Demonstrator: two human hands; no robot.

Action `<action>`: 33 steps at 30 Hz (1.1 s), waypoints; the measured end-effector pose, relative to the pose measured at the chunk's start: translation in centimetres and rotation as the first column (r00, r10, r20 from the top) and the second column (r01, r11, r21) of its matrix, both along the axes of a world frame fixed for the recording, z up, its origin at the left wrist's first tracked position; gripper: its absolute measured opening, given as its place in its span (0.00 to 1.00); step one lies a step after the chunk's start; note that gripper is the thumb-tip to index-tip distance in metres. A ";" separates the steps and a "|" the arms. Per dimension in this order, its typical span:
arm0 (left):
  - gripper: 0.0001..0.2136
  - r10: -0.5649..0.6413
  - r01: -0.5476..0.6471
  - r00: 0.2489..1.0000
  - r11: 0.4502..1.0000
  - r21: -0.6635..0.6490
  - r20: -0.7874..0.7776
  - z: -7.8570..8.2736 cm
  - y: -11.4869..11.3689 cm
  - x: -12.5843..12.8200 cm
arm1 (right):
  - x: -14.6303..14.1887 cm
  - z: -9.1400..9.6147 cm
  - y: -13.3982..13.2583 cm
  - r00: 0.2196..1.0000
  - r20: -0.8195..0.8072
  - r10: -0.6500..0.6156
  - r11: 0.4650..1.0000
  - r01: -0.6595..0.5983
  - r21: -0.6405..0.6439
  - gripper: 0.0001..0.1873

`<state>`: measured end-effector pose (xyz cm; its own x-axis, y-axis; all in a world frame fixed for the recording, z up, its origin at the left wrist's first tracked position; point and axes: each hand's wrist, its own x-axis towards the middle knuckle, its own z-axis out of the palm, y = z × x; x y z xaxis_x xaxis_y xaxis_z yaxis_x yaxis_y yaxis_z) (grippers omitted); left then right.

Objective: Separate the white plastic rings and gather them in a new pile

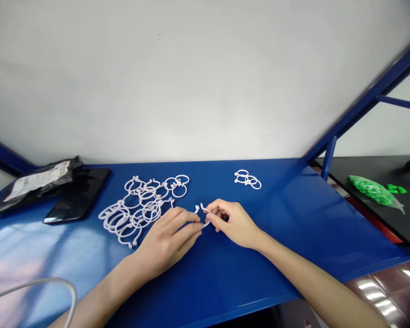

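Observation:
Both of my hands meet at the middle of the blue shelf, around one white plastic curtain ring (207, 223) with a gap between its knobbed ends. My left hand (172, 234) has its fingers closed on the ring's left side, which they partly hide. On the other side, my right hand (232, 222) pinches the ring between thumb and fingers. A loose pile of similar white rings (140, 210), several of them unfastened, lies just left of my left hand. Farther back on the right is a small group of rings (248, 178) that look closed.
A black plastic package (37, 182) with a white label and a dark phone (78, 196) lie at the left. A white cable (66, 283) loops in front of my left forearm. Beyond the blue frame (329, 157), a bag of green pieces (372, 191) rests on a dark surface.

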<state>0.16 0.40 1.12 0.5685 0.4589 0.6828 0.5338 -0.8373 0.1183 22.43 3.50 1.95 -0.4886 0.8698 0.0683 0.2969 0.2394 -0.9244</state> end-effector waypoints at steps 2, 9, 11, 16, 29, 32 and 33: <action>0.08 0.048 -0.051 0.994 0.998 0.022 0.096 0.1 -0.2 0.1 | 0.0 0.1 -0.1 1.000 -0.002 0.009 1.000 -0.009 -0.003 0.07; 0.02 0.227 -0.167 0.946 0.954 -0.249 0.234 0.2 -0.3 0.1 | 0.0 0.1 -0.5 0.999 0.033 0.025 0.997 -0.028 0.071 0.06; 0.01 0.257 -0.153 0.935 0.915 -0.375 0.246 0.2 -0.2 0.1 | 0.0 0.0 -0.5 0.998 0.054 0.035 0.993 -0.041 0.114 0.04; 0.03 0.335 -0.128 0.903 0.807 -0.576 0.268 0.1 -0.1 0.0 | -0.2 -0.2 -0.5 0.997 0.060 0.044 0.980 -0.055 0.189 0.07; 0.03 0.262 -0.056 0.915 0.835 -0.548 0.305 -0.5 -0.6 0.7 | -0.2 -0.7 -1.0 0.986 0.151 0.064 0.876 -0.128 0.465 0.08; 0.03 0.207 -0.019 0.925 0.864 -0.502 0.320 -0.8 -0.7 0.8 | -0.1 -0.8 -1.2 0.972 0.226 0.063 0.809 -0.182 0.558 0.12; 0.02 0.189 -0.004 0.927 0.870 -0.494 0.324 -0.9 -0.8 0.8 | 0.0 -0.7 -1.2 0.965 0.252 0.067 0.787 -0.207 0.581 0.13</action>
